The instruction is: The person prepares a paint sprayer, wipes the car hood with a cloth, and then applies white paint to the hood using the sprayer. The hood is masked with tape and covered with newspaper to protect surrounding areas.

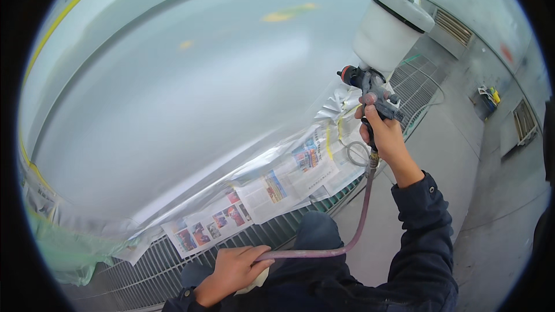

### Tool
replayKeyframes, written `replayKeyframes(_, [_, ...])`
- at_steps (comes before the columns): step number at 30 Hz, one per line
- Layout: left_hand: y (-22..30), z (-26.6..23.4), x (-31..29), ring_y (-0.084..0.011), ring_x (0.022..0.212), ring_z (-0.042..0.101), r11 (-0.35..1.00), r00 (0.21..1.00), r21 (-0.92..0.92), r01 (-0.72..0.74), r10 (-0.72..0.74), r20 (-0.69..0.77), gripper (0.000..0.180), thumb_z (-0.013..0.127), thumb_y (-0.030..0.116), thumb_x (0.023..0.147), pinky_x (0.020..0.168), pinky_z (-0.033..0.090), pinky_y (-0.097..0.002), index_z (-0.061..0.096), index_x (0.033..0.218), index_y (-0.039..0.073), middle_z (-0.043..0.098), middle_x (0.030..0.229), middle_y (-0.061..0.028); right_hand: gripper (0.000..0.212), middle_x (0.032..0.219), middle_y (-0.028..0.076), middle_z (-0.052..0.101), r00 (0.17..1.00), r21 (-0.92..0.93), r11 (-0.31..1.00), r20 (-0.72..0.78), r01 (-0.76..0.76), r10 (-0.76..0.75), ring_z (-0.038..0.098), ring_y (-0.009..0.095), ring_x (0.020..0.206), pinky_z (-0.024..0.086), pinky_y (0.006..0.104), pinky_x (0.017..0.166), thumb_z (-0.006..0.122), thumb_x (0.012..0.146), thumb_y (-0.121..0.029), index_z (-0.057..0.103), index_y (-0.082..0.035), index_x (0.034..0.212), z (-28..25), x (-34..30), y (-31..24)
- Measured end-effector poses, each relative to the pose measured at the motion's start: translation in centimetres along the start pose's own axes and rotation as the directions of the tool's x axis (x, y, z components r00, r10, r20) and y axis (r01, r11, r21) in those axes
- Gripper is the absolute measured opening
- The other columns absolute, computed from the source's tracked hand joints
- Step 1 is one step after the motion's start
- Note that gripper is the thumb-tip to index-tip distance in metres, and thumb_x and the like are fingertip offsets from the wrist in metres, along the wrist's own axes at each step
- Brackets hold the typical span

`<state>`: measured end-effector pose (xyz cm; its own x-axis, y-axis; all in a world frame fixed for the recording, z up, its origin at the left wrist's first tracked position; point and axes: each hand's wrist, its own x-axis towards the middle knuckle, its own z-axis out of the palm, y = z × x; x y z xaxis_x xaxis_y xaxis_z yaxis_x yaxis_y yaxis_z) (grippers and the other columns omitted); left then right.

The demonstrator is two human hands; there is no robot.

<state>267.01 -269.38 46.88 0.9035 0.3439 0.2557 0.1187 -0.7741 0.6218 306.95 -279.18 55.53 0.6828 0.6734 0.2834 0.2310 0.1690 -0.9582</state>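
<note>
My right hand (384, 133) is wrapped round the handle of a paint spray gun (373, 89), which has a white cup (386, 32) with a grey lid on top. The gun's nozzle points left at a car door (191, 98) coated light grey, with small yellowish patches showing in its upper part. From the handle's foot a reddish air hose (361, 214) curves down and left. My left hand (234, 271) is closed round that hose, low in front of my body. A gap separates the nozzle from the panel.
Newspaper sheets (283, 188) are taped along the panel's lower edge, above a metal floor grating (156, 277). Green masking film (69, 248) hangs at the lower left. A thin hose (439, 89) lies at the right, near wall vents (454, 26) and a dark bin (484, 101).
</note>
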Motion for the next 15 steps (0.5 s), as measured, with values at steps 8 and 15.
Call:
replayKeyframes(8, [1.8, 4.1, 5.3, -0.0242, 0.066, 0.070, 0.999, 0.998, 0.018, 0.036, -0.037, 0.043, 0.027, 0.074, 0.035, 0.088, 0.054, 0.053, -0.0351, 0.074, 0.104, 0.013, 0.072, 0.079, -0.0049, 0.025, 0.095, 0.006, 0.059, 0.996, -0.006, 0.999, -0.076, 0.050, -0.050, 0.049, 0.008, 0.057, 0.040, 0.0217, 0.045, 0.057, 0.105, -0.027, 0.052, -0.008, 0.120, -6.3, 3.9, 2.5])
replayKeyframes(15, [3.5, 7.3, 9.3, -0.0252, 0.067, 0.070, 1.000, 1.000, -0.011, 0.025, -0.024, 0.019, 0.027, 0.074, 0.035, 0.089, 0.056, 0.054, -0.0353, 0.074, 0.104, 0.012, 0.072, 0.081, -0.0055, 0.024, 0.092, 0.005, 0.060, 0.986, 0.044, 0.998, -0.167, 0.036, -0.028, 0.050, 0.009, 0.056, 0.040, 0.0230, 0.045, 0.060, 0.103, -0.028, 0.055, -0.010, 0.118, -12.5, 7.1, 4.7])
